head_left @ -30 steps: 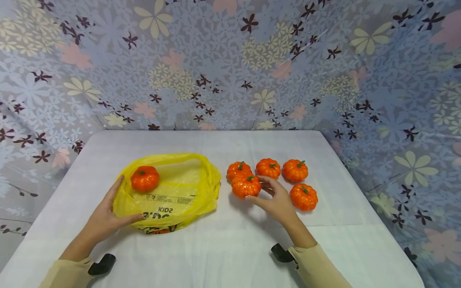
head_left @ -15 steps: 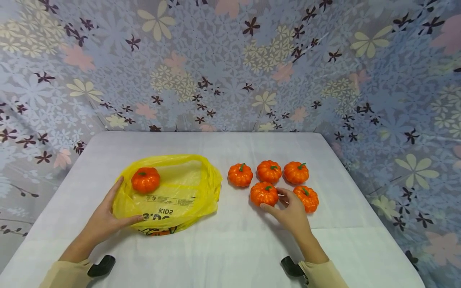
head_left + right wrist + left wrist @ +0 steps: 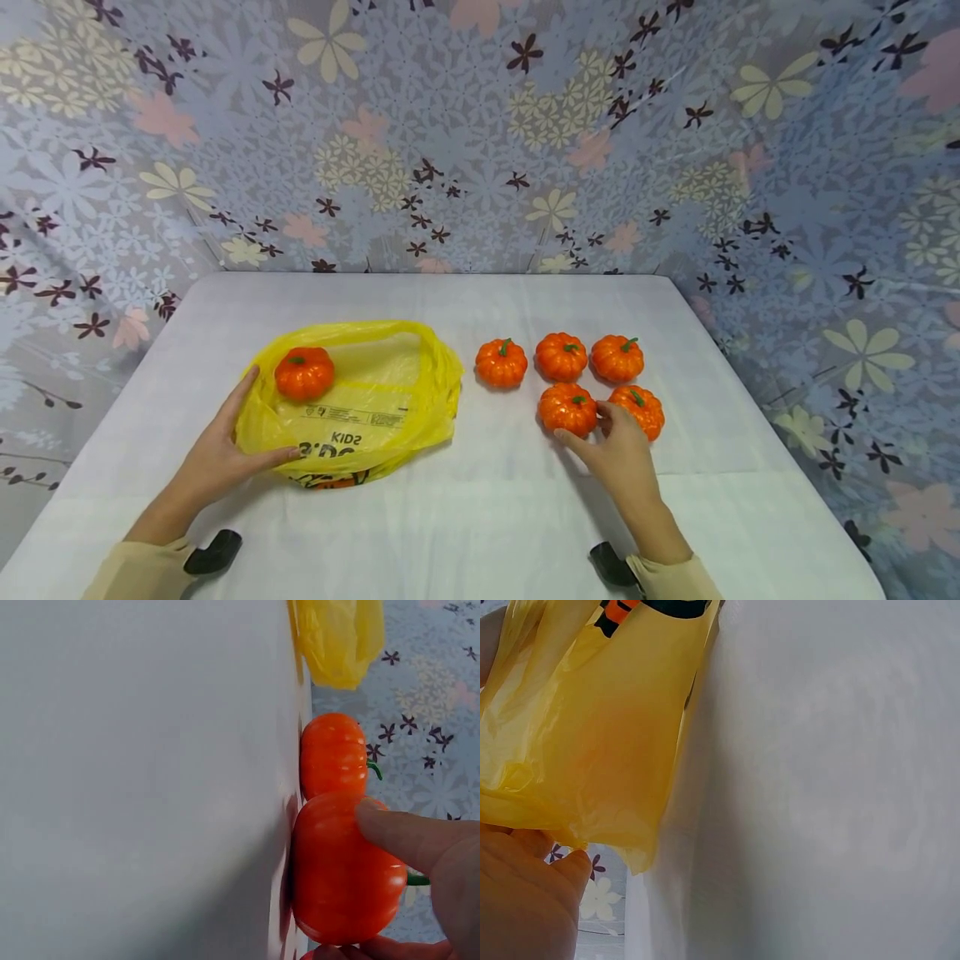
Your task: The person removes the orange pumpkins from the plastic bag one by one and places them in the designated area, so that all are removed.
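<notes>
My left hand (image 3: 213, 454) lies along the near-left side of a yellow plastic bag (image 3: 431, 417), thumb and fingers spread and touching it. An orange toy pumpkin (image 3: 303, 374) with a green stem sits in the bag's wide mouth; the left wrist view shows the bag's outside (image 3: 622, 735). My right hand (image 3: 626, 454) holds another pumpkin (image 3: 567, 409) between thumb and fingers, low at the table. In the right wrist view the thumb presses on this pumpkin (image 3: 345, 877), and the fingers below it are partly cut off.
Behind the held pumpkin stand a left pumpkin (image 3: 501, 363), a middle pumpkin (image 3: 561, 357) and a right pumpkin (image 3: 617, 358). One more pumpkin (image 3: 641, 410) sits just right of my right fingers. White cloth covers the table (image 3: 420, 533); a floral curtain (image 3: 465, 150) hangs behind.
My right hand has carried its pumpkin right and nearer to me, away from the left pumpkin and down to the front of the group. The left hand and bag stay put.
</notes>
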Tool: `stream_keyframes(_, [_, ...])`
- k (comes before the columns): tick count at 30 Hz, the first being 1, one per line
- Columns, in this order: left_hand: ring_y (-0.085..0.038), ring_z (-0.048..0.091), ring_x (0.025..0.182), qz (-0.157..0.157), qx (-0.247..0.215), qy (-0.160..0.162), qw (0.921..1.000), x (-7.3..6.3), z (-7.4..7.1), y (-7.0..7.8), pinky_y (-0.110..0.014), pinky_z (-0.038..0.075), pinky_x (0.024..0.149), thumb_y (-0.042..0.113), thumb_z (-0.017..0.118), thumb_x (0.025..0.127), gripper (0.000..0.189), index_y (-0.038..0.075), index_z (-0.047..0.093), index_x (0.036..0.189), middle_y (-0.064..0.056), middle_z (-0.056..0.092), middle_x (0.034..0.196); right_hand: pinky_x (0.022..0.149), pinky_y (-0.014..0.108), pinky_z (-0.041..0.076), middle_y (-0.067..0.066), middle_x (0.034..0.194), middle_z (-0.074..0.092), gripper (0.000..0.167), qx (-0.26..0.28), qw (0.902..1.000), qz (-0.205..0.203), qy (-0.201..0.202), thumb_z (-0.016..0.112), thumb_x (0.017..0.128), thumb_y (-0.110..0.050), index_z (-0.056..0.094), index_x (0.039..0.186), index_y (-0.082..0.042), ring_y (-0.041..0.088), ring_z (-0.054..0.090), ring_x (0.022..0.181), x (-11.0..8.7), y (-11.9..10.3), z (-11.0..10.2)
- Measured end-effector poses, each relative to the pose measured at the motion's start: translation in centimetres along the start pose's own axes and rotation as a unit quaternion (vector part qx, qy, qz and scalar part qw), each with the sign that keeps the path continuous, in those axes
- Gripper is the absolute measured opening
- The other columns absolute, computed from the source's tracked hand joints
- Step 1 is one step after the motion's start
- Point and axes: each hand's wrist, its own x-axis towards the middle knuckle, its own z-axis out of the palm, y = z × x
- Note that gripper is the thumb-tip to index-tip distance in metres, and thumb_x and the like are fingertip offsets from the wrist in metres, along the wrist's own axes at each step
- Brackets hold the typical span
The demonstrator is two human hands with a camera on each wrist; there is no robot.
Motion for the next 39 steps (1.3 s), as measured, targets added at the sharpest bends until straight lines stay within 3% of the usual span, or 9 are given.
stream_keyframes(4, [-0.055, 0.009, 0.146, 0.003, 0.002, -0.001, 1.0000, 0.1, 0.0, 0.0, -0.078, 0.016, 0.107, 0.030, 0.090, 0.076, 0.128, 0.030, -0.004, 0.163, -0.021, 0.003, 0.166, 0.098, 0.055, 0.049, 0.030, 0.129, 0.058, 0.084, -0.013, 0.9999, -0.009, 0.002, 0.086, 0.080, -0.038, 0.050, 0.138, 0.012, 0.041, 0.058, 0.116, -0.2, 0.1, 0.0])
stream_keyframes(11, [-0.055, 0.009, 0.146, 0.001, 0.007, -0.006, 1.0000, 0.3, -0.1, 0.2, -0.077, 0.016, 0.108, 0.031, 0.090, 0.076, 0.128, 0.030, -0.004, 0.163, -0.021, 0.003, 0.166, 0.104, 0.056, 0.045, 0.029, 0.140, 0.051, 0.094, -0.017, 0.9995, -0.025, 0.011, 0.087, 0.079, -0.042, 0.044, 0.145, 0.009, 0.043, 0.054, 0.124, -0.2, -0.6, -0.9])
stream_keyframes(17, [-0.055, 0.010, 0.146, 0.008, 0.015, -0.008, 0.9998, 0.6, -0.4, 0.4, -0.078, 0.017, 0.107, 0.031, 0.090, 0.076, 0.126, 0.031, -0.001, 0.163, -0.021, 0.005, 0.166, 0.106, 0.058, 0.041, 0.024, 0.138, 0.054, 0.087, -0.005, 0.9967, -0.057, 0.057, 0.089, 0.077, -0.036, 0.049, 0.143, 0.004, 0.040, 0.048, 0.127, 0.2, -1.6, -2.4])
stream_keyframes(24, [-0.055, 0.012, 0.145, 0.011, 0.035, -0.012, 0.9993, 1.0, -0.5, 0.6, -0.079, 0.018, 0.106, 0.036, 0.089, 0.077, 0.123, 0.027, 0.002, 0.164, -0.024, 0.008, 0.165, 0.093, 0.052, 0.050, 0.017, 0.134, 0.059, 0.084, 0.017, 0.9897, -0.105, 0.096, 0.094, 0.072, -0.030, 0.055, 0.139, 0.000, 0.034, 0.055, 0.113, 0.3, -2.7, -2.4])
stream_keyframes(27, [-0.056, 0.011, 0.145, 0.007, 0.031, -0.015, 0.9994, 1.1, -0.4, 0.7, -0.078, 0.019, 0.106, 0.036, 0.089, 0.077, 0.124, 0.025, 0.001, 0.164, -0.024, 0.007, 0.165, 0.093, 0.052, 0.051, 0.018, 0.135, 0.058, 0.085, 0.029, 0.9886, -0.117, 0.090, 0.094, 0.072, -0.032, 0.055, 0.140, 0.001, 0.034, 0.055, 0.115, 0.4, -3.5, -2.2])
stream_keyframes(32, [-0.056, 0.010, 0.145, -0.005, 0.023, -0.017, 0.9996, 0.9, -0.3, 0.8, -0.078, 0.019, 0.106, 0.036, 0.089, 0.077, 0.126, 0.025, -0.001, 0.164, -0.024, 0.005, 0.165, 0.105, 0.055, 0.044, 0.018, 0.138, 0.055, 0.092, 0.036, 0.9904, -0.120, 0.060, 0.091, 0.072, -0.043, 0.052, 0.142, 0.002, 0.034, 0.052, 0.126, 0.6, -4.8, -1.6])
stream_keyframes(39, [-0.055, 0.011, 0.146, -0.013, 0.020, -0.020, 0.9995, 0.7, -0.1, 0.9, -0.077, 0.021, 0.107, 0.035, 0.089, 0.077, 0.126, 0.026, -0.003, 0.164, -0.022, 0.004, 0.166, 0.105, 0.051, 0.046, 0.016, 0.139, 0.056, 0.092, 0.041, 0.9885, -0.142, 0.035, 0.093, 0.070, -0.043, 0.054, 0.141, 0.001, 0.033, 0.052, 0.128, 1.1, -6.6, -0.3])
